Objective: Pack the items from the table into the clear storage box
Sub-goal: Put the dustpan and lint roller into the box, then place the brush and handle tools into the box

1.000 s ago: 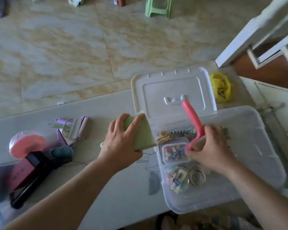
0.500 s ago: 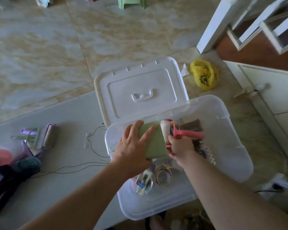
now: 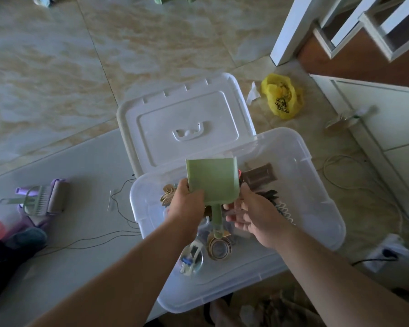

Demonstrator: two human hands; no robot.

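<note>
On a pale table point(image 3: 80, 267) over tiled floor, the left hand point(image 3: 187, 204) pinches a green dustpan point(image 3: 213, 180) above the clear storage box point(image 3: 316, 197) (lid off), right hand point(image 3: 253, 213) loosely spread beside its handle: placement under way, lowering it flat next.

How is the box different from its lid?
The box is see-through, so things inside show; the lid is milky white. The box is deep with walls; the lid is flat with a small handle in the middle. The box holds lots of little things, while nothing lies on the lid. Both are plastic rectangles with rounded corners.
</note>
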